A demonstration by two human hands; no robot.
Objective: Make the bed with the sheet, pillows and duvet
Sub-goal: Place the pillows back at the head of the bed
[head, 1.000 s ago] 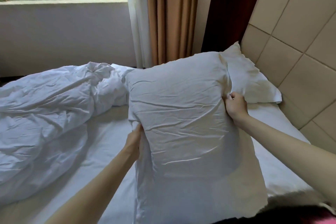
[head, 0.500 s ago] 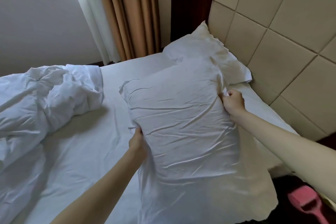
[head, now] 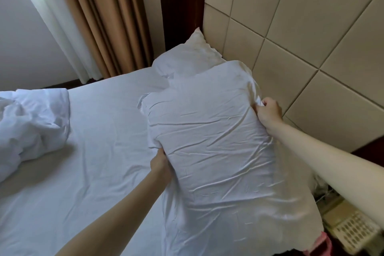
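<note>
White pillow (head: pixel 212 141) gripped by left hand (head: pixel 160 164) and right hand (head: pixel 269 111).

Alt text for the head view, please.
Both hands, left hand and right hand, grip a white pillow by its sides beside the headboard, overlapping a second pillow; the duvet lies bunched at left.

Tan curtains (head: pixel 108 23), beige padded headboard (head: pixel 311 27), telephone (head: pixel 353 233) at lower right.
</note>
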